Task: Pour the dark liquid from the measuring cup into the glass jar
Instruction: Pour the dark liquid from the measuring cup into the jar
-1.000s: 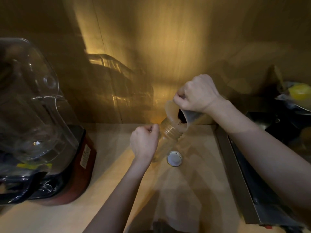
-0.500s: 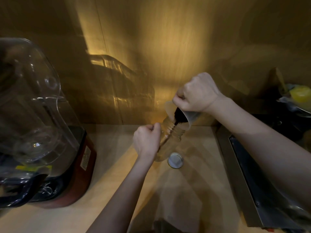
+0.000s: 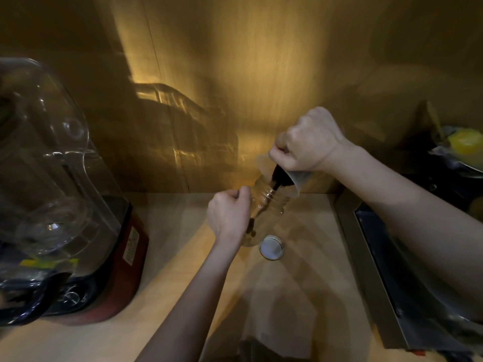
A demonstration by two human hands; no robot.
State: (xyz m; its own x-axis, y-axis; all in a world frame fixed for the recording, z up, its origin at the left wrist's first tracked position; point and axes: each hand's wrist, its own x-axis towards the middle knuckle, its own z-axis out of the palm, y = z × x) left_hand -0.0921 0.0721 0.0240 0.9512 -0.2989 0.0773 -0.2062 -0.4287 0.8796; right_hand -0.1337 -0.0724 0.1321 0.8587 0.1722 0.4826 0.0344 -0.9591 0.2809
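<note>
A clear glass jar (image 3: 269,205) stands on the wooden counter near the back wall. My left hand (image 3: 228,214) grips its left side. My right hand (image 3: 308,143) holds a translucent measuring cup (image 3: 295,180) tipped over the jar's mouth. A thin stream of dark liquid (image 3: 279,178) runs from the cup's rim down into the jar, and some dark liquid has collected near the jar's bottom, partly hidden by my left hand.
The jar's round lid (image 3: 271,247) lies on the counter (image 3: 170,257) just in front of the jar. A large blender with a clear cover (image 3: 52,178) fills the left. A metal tray or appliance (image 3: 386,270) edges the right, with yellow items (image 3: 465,142) behind it.
The measuring cup has tipped further and the dark liquid now streams into the jar. Both hands stay in nearly the same places.
</note>
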